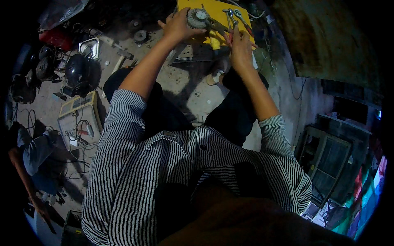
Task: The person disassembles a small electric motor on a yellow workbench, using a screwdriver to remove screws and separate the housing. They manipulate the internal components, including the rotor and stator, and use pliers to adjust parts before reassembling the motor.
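At the top of the view my left hand point(179, 25) grips a round grey ribbed part point(198, 18) with a pale centre, which looks like a motor piece. My right hand point(241, 46) is closed around pliers point(219, 28) with reddish handles. Their dark jaws point left and reach the edge of the round part; whether they bite on it I cannot tell. Both hands are over a yellow board point(211, 5). Two silver ratchet-like tools, one a wrench point(238, 14) with a red handle, lie on it beyond my right hand. A small yellow piece point(214, 43) shows below the pliers.
On the floor to the left are a hammer point(120, 61), a metal tray point(89, 48), a dark rounded housing point(77, 69) and a pale case point(80, 119) with cables. Another person's arm point(25, 176) shows at far left. A dark cabinet point(328, 160) stands right.
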Motion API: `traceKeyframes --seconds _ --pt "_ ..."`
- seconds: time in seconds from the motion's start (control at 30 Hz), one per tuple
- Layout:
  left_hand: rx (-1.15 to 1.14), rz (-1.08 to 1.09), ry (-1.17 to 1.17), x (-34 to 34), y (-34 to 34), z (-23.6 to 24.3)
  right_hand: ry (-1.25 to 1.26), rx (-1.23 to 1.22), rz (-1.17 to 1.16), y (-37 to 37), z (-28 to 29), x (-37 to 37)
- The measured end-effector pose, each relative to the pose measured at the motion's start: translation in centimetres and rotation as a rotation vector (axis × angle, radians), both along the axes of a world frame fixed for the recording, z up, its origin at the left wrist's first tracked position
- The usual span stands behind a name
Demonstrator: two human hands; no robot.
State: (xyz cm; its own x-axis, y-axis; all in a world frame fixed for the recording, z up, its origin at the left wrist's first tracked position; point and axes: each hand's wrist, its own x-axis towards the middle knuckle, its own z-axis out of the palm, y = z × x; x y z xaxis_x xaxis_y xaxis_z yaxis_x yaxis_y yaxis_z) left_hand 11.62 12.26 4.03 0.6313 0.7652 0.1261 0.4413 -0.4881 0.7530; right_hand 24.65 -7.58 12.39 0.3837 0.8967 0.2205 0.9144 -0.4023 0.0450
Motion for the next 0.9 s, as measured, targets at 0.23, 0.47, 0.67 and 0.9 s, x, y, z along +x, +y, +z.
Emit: traceKeyframes --seconds 0.23,0.47,0.67,0.9 --pt "0.021 -0.027 -0.011 0.0 0.3 -0.4 -0.065 -0.023 0.055 1.2 0.2 1.0" --pt "0.102 0.038 -0.015 0.1 0.1 -0.4 0.007 -0.024 0.203 2.6 -0.1 3.8" --pt "0.049 -0.027 0.013 0.3 0.3 0.1 -0.066 0.059 0.159 3.8 -2.9 3.3" --pt "0.056 -0.007 0.013 0.9 0.4 -0.4 -0.325 -0.114 0.064 3.2 0.6 -0.6"
